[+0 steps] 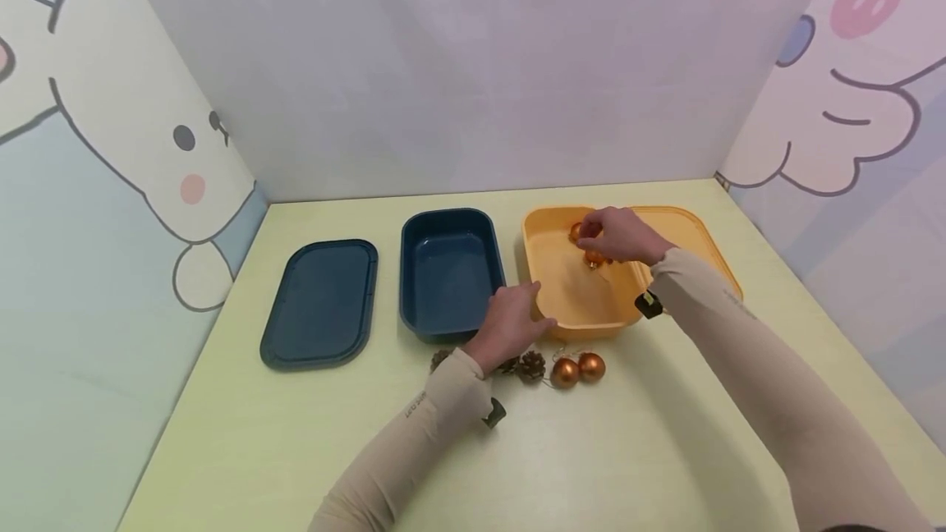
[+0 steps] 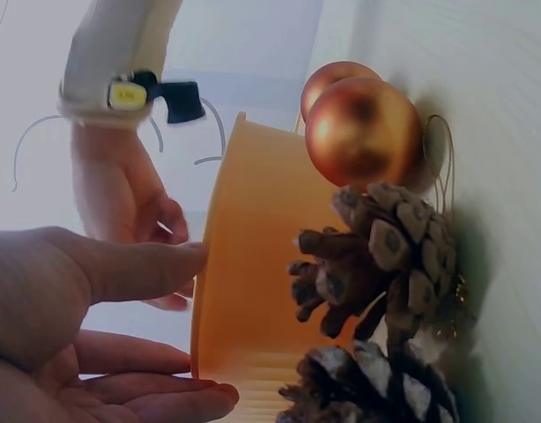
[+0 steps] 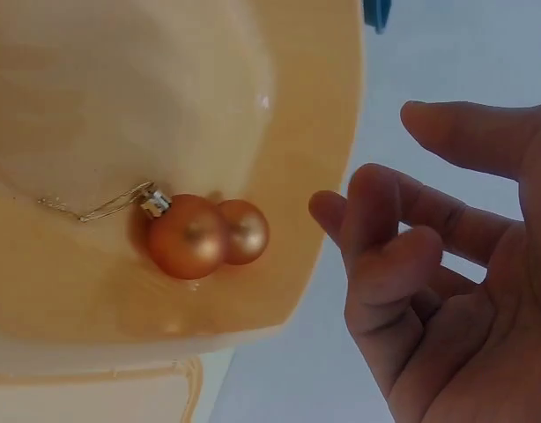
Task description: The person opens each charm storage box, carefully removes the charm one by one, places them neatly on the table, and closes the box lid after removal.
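Note:
My left hand [image 1: 510, 320] touches the near left corner of the yellow box [image 1: 591, 328], its thumb and fingers spread along the rim and fairly straight. Above the far part of that box is my right hand [image 1: 621, 235]; nothing is between its loosely bent fingers, and the thumb stands apart. Two shiny orange baubles [image 3: 189, 236] lie together inside the box, one with a gold string. On the table before the box are two more copper-orange baubles [image 1: 565, 373] with string loops. Beside them sit brown pine cones [image 1: 530, 366], partly hidden by my left forearm.
A dark blue open box [image 1: 452, 269] stands left of the yellow one. Further left lies a dark blue lid [image 1: 319, 302]. The yellow lid [image 1: 683, 240] is at the right, partly behind my right arm. Cartoon-printed panels flank the table [image 1: 244, 450].

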{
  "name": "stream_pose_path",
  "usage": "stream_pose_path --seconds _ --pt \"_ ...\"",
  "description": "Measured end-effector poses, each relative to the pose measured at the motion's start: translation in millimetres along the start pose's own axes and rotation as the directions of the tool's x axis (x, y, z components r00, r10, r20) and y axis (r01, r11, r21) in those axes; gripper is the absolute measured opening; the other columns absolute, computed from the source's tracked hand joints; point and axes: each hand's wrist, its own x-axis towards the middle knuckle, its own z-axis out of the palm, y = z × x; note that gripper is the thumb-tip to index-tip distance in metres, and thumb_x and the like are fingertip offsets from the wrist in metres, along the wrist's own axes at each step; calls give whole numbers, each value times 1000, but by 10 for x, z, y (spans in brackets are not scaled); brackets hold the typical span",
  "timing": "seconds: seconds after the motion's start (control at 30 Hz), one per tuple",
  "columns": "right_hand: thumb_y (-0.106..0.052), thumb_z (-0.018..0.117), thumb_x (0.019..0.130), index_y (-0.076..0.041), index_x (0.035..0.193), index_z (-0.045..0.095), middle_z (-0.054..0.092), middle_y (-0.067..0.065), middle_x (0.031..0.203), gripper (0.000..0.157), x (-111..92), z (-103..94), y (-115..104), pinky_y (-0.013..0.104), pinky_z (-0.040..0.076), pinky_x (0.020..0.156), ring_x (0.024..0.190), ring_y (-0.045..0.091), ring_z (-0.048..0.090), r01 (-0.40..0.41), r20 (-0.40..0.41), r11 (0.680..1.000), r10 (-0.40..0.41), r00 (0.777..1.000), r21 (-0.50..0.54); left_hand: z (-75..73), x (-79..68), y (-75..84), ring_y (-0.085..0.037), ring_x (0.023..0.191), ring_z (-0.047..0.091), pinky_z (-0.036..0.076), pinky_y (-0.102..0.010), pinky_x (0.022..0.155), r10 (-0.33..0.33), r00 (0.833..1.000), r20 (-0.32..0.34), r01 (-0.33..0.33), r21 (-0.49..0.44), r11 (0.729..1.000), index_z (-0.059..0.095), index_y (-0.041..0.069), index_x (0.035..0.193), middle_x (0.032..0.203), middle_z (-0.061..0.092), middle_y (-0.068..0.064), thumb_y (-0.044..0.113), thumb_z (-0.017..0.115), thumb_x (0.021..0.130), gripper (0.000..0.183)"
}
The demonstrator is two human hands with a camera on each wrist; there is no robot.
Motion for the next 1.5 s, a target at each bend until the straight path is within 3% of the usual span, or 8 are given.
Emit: stream_pose_path --seconds 0.2,0.37,0.5,0.6,0.9,1.07,1.27,1.5 --pt "-17 63 97 3 114 63 70 20 88 27 225 53 80 27 51 52 59 23 61 -83 71 994 88 994 -72 -4 -3 0 -22 123 65 56 -36 101 17 1000 -13 -17 2 1000 54 3 143 141 63 -13 28 77 89 64" --pt "-9 63 91 5 125 60 69 20 90 37 325 87 125 25 48 50 55 18 56 -142 117 986 153 981 -92 -7 -15 -5 -23 122 66 57 -36 100 26 999 -24 -26 -1 1000 55 2 142 139 64 -13 28 78 89 63" --pt "-5 63 85 2 104 68 67 15 84 22 364 107 160 24 44 47 51 16 53 -171 138 971 195 971 -170 -4 -20 -12 -24 120 67 57 -36 99 42 999 -29 -42 13 999 56 2 141 137 65 -14 27 78 89 62" --pt "-6 63 84 -2 85 67 64 12 81 5 382 134 179 24 43 45 50 16 53 -159 128 955 196 972 -251 0 -17 -11 -24 118 67 58 -35 98 45 999 -30 -45 27 999 56 2 141 136 66 -14 27 78 89 62" --pt "-5 69 83 -8 83 68 66 6 83 3 441 278 261 29 41 55 69 21 53 -70 81 912 112 990 -404 3 -22 -9 -23 116 68 58 -35 96 44 999 -32 -43 27 999 57 2 141 135 66 -14 28 78 88 62" --pt "-10 69 84 -8 86 68 66 7 82 3 418 237 212 28 42 51 63 20 56 -95 88 922 137 987 -375 -2 -17 -16 -25 115 69 58 -37 97 64 997 -43 -62 47 997 56 2 141 133 67 -14 29 78 88 63" --pt "-16 70 87 -7 97 68 64 9 81 13 327 153 128 26 45 51 59 19 58 -103 102 950 139 985 -295 2 -7 -41 -26 115 69 58 -38 97 73 996 -50 -70 55 996 56 1 141 133 68 -14 29 77 89 63" --pt "-9 65 87 1 108 63 61 10 79 24 184 97 140 25 47 53 57 15 55 -56 101 995 64 993 -83 10 6 -41 -26 114 69 58 -37 98 83 995 -48 -80 60 995 56 1 141 135 66 -14 29 77 89 63"
